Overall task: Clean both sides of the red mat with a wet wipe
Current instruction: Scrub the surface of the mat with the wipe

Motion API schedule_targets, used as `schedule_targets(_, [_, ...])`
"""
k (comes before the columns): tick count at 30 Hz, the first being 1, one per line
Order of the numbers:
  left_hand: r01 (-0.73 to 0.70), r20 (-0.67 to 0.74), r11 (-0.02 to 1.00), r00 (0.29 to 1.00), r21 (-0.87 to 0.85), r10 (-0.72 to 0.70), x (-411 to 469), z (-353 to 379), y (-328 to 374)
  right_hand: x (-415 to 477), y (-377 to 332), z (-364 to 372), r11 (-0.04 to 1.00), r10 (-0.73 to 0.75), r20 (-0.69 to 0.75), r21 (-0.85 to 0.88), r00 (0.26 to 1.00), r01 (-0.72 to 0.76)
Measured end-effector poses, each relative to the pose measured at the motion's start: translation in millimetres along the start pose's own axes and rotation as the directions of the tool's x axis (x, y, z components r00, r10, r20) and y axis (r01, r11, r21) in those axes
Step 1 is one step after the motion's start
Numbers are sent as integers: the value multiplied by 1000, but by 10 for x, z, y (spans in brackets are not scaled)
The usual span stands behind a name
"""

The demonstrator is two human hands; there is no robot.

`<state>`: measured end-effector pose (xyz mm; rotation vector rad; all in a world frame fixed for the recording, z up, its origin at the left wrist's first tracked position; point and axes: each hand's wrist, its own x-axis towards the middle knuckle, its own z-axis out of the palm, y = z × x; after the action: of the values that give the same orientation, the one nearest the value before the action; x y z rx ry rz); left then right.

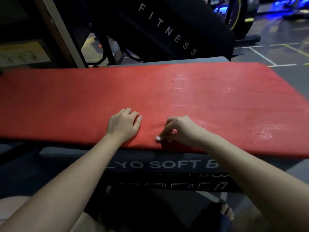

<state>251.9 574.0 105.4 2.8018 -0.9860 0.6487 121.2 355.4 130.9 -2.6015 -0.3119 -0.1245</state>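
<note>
Head view, sole view: the mat (83,101) lies flat across the middle of the frame on a dark box (167,164), its near edge running along lower centre. Your left hand (123,124) rests palm down on the mat at centre, fingers loosely bent, holding nothing. Your right hand (182,129), just right of centre, pinches a small white scrap, judged to be the wipe (158,138), between thumb and fingertips against the mat's near edge. Most of the wipe is hidden or bunched, so its true size cannot be told. A pale wet sheen (192,91) marks the right-centre of the mat, while the left half looks dry and dull. Finding: the top face appears partly done and the underside not begun. Recommendation: spread the wipe flat under your fingers rather than pinching it, since a wad covers little. Bear down with the left hand as an anchor and work overlapping strokes leftward from the sheen. Take the near edge last.
</note>
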Motion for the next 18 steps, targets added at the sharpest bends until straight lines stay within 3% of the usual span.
schedule_targets(4, [25,45,998,999,-59,-22,103,81,-40,250,176,6,993,121,-161,2,980,-122])
schedule_targets(7, [77,83,986,994,-147,-65,223,105,-99,302,199,-177,996,82,41,43,996,-84])
schedule_targets(10, [104,93,977,992,-187,-88,378,146,-150,318,191,-311,1000,8,255,23,967,-15])
schedule_targets(12, [113,114,975,989,-189,-93,498,175,-156,425,287,-296,1000,14,192,10,981,-16])
schedule_targets(16, [118,159,975,983,-187,-89,763,240,-85,738,557,-150,995,94,-87,-26,992,-96])
schedule_targets(18, [109,170,977,982,-182,-78,909,284,-60,813,652,-126,993,120,-127,7,985,-120])
